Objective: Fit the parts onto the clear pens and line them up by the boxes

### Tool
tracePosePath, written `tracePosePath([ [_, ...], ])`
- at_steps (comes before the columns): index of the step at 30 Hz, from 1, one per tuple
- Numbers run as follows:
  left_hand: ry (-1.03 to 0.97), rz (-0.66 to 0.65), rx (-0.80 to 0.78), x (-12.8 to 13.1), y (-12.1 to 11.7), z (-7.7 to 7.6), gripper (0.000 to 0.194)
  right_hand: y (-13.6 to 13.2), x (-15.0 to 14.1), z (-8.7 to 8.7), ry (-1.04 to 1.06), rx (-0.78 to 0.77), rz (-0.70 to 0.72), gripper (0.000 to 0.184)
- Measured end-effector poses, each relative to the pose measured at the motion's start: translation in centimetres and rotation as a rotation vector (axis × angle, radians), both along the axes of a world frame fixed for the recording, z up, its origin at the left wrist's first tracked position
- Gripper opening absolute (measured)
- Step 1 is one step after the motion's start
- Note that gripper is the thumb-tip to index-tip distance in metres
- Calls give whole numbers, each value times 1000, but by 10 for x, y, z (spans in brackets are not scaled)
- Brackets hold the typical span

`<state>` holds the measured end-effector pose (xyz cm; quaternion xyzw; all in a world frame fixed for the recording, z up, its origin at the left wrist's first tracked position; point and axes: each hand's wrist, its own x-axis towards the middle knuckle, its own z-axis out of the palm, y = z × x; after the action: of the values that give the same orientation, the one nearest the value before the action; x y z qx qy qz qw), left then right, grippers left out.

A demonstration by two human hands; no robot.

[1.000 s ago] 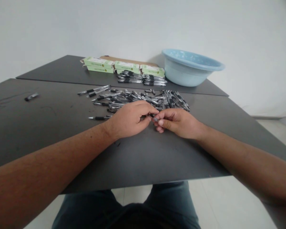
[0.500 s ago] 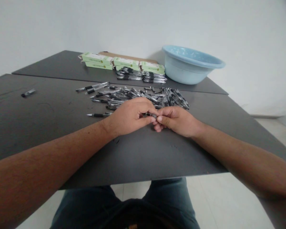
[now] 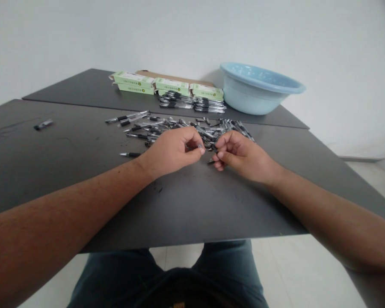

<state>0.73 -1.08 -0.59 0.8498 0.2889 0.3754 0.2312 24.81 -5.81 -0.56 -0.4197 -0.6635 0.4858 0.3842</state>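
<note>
Before me on the dark table, my left hand (image 3: 176,149) pinches a small clear-grey pen part (image 3: 200,146) between thumb and forefinger; most of it is hidden by the hand. A short distance to the right, my right hand (image 3: 239,154) is closed on a small black pen part (image 3: 214,148) at its fingertips. Beneath its curled fingers a dark piece (image 3: 211,162) sticks out; whether it is held or on the table I cannot tell. Just beyond both hands lies a loose heap of black-gripped clear pens (image 3: 167,125). One pen (image 3: 130,154) lies by my left forearm, partly hidden.
At the back, green-white boxes (image 3: 133,81) stand in a row, with stacked pens (image 3: 176,102) in front. A light blue basin (image 3: 256,96) stands at the back right. A clear pen piece (image 3: 43,124) lies far left. A seam crosses the table (image 3: 186,205).
My hands, which met at the fingertips on a small dark piece, have come apart. A gap shows between them, with a small part in each. The view has shifted slightly.
</note>
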Motion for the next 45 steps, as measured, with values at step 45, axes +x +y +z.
tracePosePath([
  [45,63,-115,-43,5,-1,-4,12,-9,0,-1,-327,296,-116,9],
])
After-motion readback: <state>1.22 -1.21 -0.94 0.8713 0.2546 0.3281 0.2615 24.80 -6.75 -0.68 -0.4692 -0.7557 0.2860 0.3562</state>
